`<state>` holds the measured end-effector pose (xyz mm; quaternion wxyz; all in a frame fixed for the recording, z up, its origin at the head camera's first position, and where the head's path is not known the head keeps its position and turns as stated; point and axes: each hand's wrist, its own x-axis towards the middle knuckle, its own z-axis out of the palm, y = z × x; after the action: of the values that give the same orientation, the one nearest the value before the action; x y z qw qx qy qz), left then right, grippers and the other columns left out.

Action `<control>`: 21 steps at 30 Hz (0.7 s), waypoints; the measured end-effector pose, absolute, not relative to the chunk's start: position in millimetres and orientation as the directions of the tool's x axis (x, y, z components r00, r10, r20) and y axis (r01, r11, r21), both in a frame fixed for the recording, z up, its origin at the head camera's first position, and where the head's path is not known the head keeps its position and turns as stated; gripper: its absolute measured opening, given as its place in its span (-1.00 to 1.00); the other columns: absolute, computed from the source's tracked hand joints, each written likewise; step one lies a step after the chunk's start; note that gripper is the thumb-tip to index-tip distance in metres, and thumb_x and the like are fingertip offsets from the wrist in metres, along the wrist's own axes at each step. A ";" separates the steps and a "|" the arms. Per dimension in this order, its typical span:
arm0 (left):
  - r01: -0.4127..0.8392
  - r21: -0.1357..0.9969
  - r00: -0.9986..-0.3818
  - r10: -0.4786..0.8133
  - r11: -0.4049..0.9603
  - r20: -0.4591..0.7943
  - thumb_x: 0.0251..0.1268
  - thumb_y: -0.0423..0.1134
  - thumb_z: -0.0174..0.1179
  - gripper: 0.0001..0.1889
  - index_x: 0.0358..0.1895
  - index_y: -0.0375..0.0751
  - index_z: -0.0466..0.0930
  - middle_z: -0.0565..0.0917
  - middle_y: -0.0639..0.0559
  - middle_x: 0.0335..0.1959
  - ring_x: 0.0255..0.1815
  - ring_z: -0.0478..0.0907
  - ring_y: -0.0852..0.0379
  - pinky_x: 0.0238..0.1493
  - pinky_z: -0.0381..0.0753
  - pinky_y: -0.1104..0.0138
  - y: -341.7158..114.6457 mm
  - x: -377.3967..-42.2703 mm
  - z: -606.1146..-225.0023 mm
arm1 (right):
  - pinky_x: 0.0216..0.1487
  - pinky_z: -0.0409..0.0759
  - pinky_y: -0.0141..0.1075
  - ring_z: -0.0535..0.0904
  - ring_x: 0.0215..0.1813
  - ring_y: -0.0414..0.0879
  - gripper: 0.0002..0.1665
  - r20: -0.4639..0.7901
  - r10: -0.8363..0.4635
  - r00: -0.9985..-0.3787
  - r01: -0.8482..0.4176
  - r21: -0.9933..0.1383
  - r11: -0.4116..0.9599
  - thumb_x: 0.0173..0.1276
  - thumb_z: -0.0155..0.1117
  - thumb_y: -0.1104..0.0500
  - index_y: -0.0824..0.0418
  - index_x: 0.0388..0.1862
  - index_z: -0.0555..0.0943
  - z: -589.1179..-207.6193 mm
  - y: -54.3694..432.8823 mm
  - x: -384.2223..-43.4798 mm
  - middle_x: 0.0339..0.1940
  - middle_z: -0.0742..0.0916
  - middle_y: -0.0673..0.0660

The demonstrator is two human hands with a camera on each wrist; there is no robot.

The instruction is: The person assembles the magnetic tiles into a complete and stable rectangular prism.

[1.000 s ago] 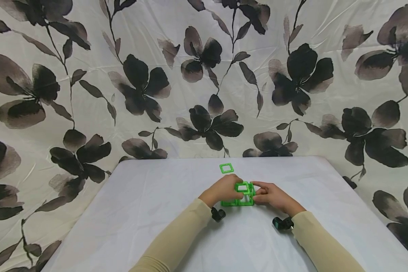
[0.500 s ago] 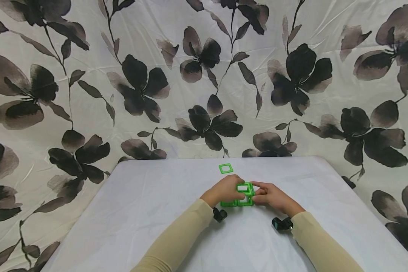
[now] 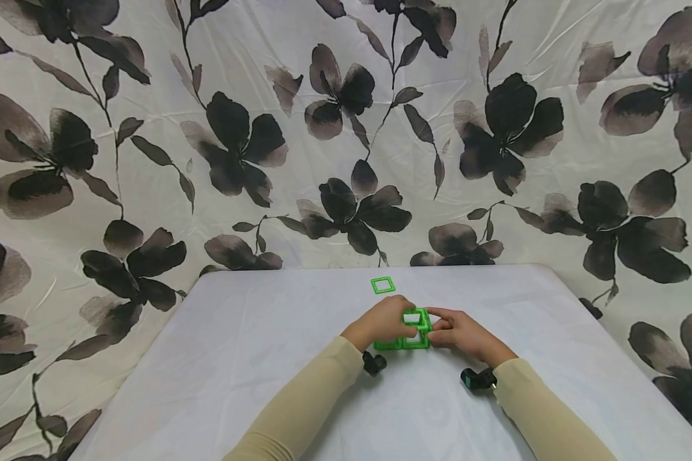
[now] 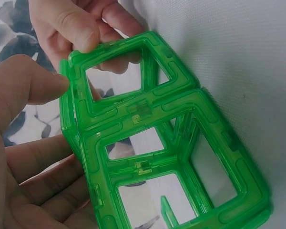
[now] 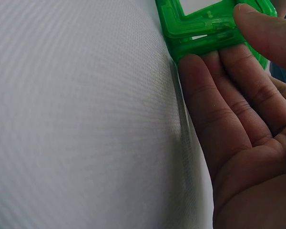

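Note:
Green see-through magnetic tiles, shaped as open square frames, are joined into a small box-like structure on the white table. My left hand holds an upper tile of it, thumb on the near side and fingers behind. From the right, my right hand pinches the structure's side. In the left wrist view two square tiles meet edge to edge, with more frames standing behind them. The right wrist view has the thumb over a tile and the fingertips at its lower edge. My left fingers hide part of the structure in the head view.
A single green square tile lies flat farther back, near the table's far edge. The table has a white cover, and a flower-patterned cloth hangs behind it. Each wrist wears a small black camera.
The tile at the top of the structure has shifted slightly, with my left hand moving a touch to the right. My right hand stays nearly still.

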<state>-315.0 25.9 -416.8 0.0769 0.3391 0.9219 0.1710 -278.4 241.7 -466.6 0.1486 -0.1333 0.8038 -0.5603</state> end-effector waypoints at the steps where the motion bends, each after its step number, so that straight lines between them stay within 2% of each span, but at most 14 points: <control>1: 0.599 0.366 -0.758 0.652 0.712 -0.027 0.15 -0.08 0.26 -0.42 0.26 -0.20 0.51 0.59 -0.02 0.20 0.24 0.50 0.12 0.28 0.46 0.29 26.2 -315.2 -417.0 | -0.11 0.61 -0.36 0.59 -0.20 -0.21 -0.10 -0.089 -0.381 -0.920 -0.049 -0.940 0.337 0.29 0.34 0.14 0.26 0.52 0.15 -466.8 241.7 -278.5 -0.14 0.72 0.18; 21: 0.596 0.362 -0.764 0.645 0.716 -0.018 0.17 -0.03 0.27 -0.42 0.26 -0.18 0.52 0.58 -0.01 0.21 0.25 0.49 0.11 0.30 0.45 0.28 26.2 -317.5 -421.1 | -0.10 0.62 -0.34 0.60 -0.19 -0.21 -0.10 -0.094 -0.375 -0.922 -0.043 -0.940 0.340 0.31 0.33 0.15 0.26 0.53 0.13 -468.3 241.8 -279.0 -0.11 0.72 0.19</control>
<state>-317.5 26.2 -421.1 0.0716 0.3359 0.9236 0.1701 -279.0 241.8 -468.3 0.1486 -0.1298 0.8048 -0.5598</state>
